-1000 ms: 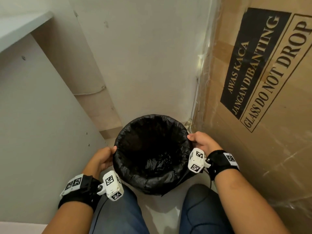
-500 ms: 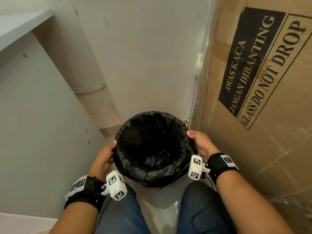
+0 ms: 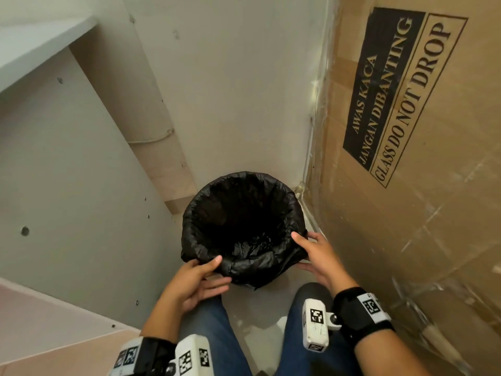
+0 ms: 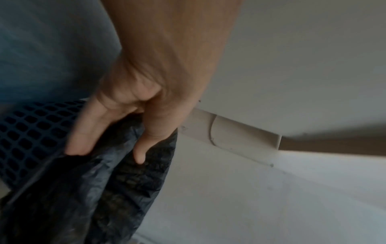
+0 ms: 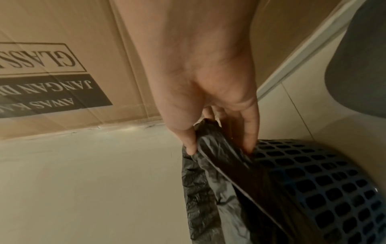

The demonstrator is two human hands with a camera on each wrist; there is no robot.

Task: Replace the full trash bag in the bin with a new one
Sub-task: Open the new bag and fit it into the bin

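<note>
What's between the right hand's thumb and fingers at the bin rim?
The folded-over edge of the black trash bag: the right hand pinches it against the mesh bin, clearest in the right wrist view.

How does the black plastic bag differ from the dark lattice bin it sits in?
The crinkled black plastic trash bag is soft and unperforated; the dark blue plastic lattice bin is stiff and full of square holes. The bag folds over the bin's rim, hiding most of it from above. Both are dark, and the left hand and right hand grip the bag's folded edge.
</note>
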